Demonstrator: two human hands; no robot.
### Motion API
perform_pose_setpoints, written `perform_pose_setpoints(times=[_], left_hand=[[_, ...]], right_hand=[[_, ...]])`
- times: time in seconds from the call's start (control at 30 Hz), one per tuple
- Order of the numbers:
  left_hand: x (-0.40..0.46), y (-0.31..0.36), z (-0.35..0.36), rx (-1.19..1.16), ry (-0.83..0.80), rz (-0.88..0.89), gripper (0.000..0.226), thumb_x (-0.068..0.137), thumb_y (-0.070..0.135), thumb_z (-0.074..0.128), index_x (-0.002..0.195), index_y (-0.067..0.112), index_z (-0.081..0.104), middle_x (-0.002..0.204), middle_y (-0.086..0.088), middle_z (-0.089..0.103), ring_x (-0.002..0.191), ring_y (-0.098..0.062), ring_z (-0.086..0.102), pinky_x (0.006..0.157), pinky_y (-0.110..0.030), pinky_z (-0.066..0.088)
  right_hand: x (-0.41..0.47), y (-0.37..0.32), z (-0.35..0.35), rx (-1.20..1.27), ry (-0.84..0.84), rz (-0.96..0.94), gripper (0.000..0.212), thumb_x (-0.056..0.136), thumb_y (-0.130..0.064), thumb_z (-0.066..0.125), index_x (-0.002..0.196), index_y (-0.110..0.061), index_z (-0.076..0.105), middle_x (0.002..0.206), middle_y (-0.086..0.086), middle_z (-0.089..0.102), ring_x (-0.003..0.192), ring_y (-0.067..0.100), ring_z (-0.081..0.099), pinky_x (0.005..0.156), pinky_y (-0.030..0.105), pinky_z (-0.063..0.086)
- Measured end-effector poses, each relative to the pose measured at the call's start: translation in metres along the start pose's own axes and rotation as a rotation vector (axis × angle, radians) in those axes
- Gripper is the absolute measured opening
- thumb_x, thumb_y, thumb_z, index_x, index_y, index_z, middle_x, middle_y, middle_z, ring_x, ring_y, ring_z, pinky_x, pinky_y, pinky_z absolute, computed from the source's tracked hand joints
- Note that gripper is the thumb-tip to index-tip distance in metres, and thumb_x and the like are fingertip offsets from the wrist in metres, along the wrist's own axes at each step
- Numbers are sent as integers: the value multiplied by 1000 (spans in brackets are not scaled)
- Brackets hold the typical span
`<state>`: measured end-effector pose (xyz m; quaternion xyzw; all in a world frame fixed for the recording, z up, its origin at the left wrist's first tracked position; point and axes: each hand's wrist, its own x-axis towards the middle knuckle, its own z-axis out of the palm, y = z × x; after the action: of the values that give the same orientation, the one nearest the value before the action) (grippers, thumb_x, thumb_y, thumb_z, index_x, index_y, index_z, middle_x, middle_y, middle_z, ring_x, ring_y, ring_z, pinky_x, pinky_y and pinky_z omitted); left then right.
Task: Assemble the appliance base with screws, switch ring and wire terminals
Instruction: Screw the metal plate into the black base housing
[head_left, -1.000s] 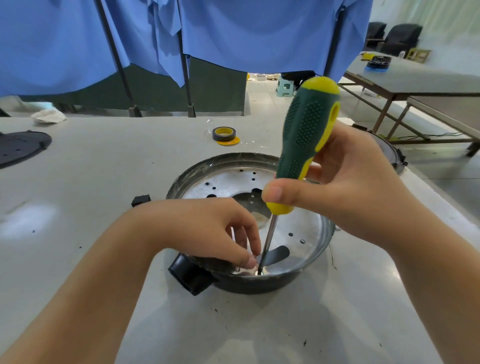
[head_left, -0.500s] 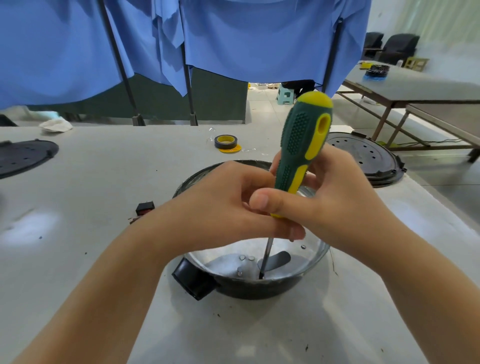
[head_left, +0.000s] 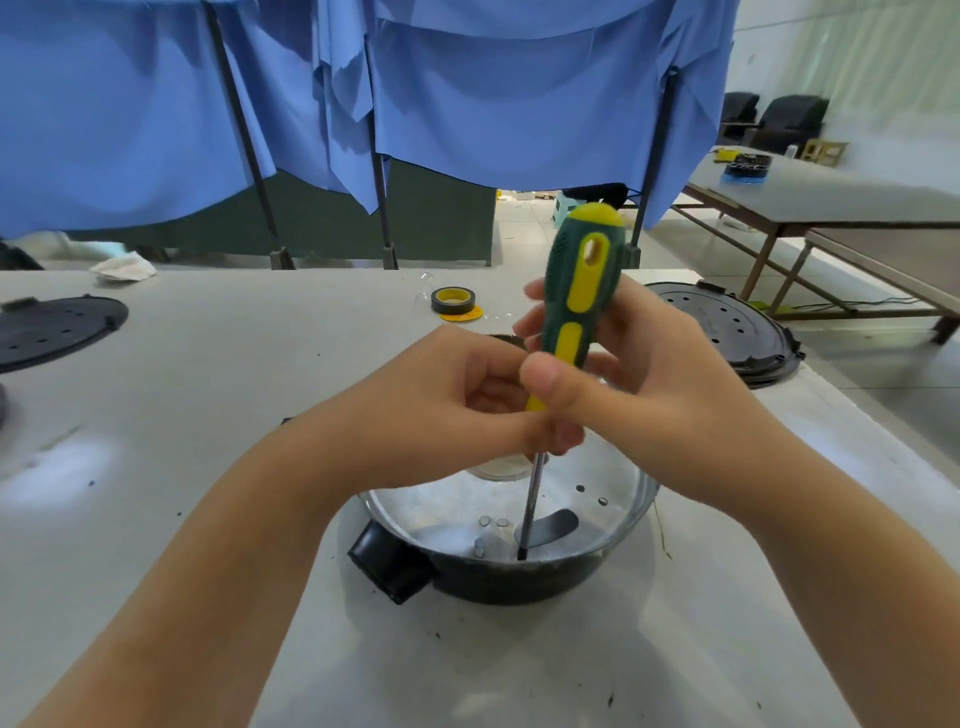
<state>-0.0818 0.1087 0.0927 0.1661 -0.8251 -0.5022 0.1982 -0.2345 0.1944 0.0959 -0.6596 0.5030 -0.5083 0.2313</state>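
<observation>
Appliance base (head_left: 519, 577): round metal pan with a black knob, near the table's (head_left: 208, 395) front edge, centre. Screwdriver (head_left: 576, 306): green-yellow handle, upright, tip down at the pan floor by the near wall. Right hand (head_left: 649, 384): fingers curled around the handle. Left hand (head_left: 441, 415): fingers curled, fingertips pinching the handle's lower end at the shaft. Tape roll (head_left: 453, 301): toward the far edge. Black perforated discs: one at the left edge (head_left: 52, 327), one at the right edge (head_left: 727, 327).
</observation>
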Motion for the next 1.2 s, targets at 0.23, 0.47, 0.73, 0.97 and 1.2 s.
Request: perform_pose_setpoints(times=[0.23,0.47,0.73,0.97,1.2], left_hand=[[-3,-5,-10,-79,-159,-105,33,92,23,55,119,6,62,110,-5,73,103,-22,69,95,-37,53],[-6,2,-10,54,-117,-136,38,74,25,80,109,16,70,102,-1,75,100,-20,70,95,-38,54],[-5,11,-4,169,21,-35,33,69,29,85,96,15,72,73,10,71,66,-4,66,58,-16,51],[-4,8,-4,99,-14,-44,33,78,23,72,108,9,68,88,-2,76,82,-14,73,74,-29,59],[-11,8,-15,39,-143,-110,35,88,24,58,122,14,61,112,0,73,105,-17,68,95,-37,53]], right_hand=[[0,0,-11,224,-94,35,56,90,11,51,138,-17,43,115,5,70,107,16,66,84,22,54],[-2,-8,-10,17,-26,35,42,67,-28,82,106,-25,66,102,2,71,97,18,68,84,31,57],[-3,-10,-2,-79,109,37,64,49,-43,83,98,-12,57,77,-11,67,79,11,68,74,29,57],[-3,-10,-2,-70,66,41,43,63,-49,70,101,-34,57,100,-19,67,94,-1,65,75,12,52],[-4,-9,-12,171,-105,104,43,90,4,54,122,-24,56,111,-5,72,104,11,67,86,23,54]])
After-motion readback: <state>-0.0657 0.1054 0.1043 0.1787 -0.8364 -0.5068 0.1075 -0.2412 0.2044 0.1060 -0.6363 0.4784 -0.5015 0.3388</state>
